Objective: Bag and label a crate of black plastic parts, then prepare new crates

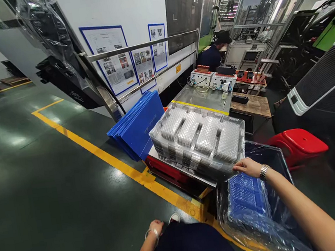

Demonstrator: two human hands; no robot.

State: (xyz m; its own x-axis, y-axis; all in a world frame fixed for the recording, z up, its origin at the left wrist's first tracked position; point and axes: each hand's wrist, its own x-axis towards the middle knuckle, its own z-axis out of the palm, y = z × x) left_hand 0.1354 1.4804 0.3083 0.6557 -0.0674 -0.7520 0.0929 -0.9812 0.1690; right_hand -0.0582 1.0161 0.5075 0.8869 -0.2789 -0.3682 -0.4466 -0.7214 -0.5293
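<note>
Read the clock from the middle of the clear trays (202, 137), nested in a stack on the red stand (170, 170). At 4 o'clock, pinching the near corner of the tray rim between thumb and fingertips with the right hand (248, 167). At 7 o'clock, well apart from the stack, holding the left hand (157, 226) low beside the body, fingers curled; cannot tell whether closed on anything.

To work the corner well, feel how many rims lie between thumb and fingers, as thin layers probably cling. Pinch evenly, since clear plastic may bend or crack at one corner. For steadier control, support the rim at 7 o'clock too. Mind the watch (264, 172) above the loose plastic film (257, 229) in the bin (280, 159), towards 5 o'clock. Avoid nudging the tilted blue boards (143, 129) at 10 o'clock.
</note>
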